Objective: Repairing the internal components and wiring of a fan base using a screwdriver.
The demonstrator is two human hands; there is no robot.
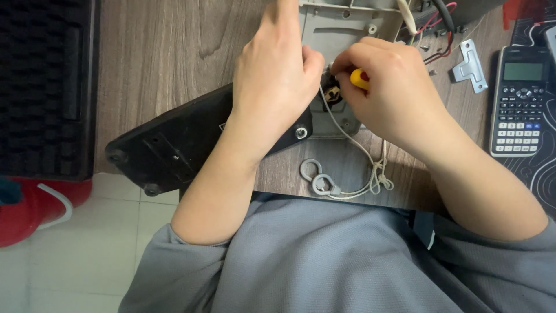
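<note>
My left hand (272, 75) rests on a grey plastic device housing (341, 29) lying on the wooden table, its fingers pressed against a small dark part (332, 93) at the housing's middle. My right hand (394, 93) is closed around a yellow-handled tool (359, 78) whose tip points at that same dark part. A thin white cord (353, 139) runs from there down to a grey hook (317, 177) near the table's front edge. A black flat panel (174, 145) lies under my left forearm.
A dark calculator (517, 101) lies at the right. A small metal bracket (470, 65) and loose screws sit beside red and black wires (437, 23). A black foam-lined case (43, 87) stands at the left, a red object (35, 208) on the tiled floor.
</note>
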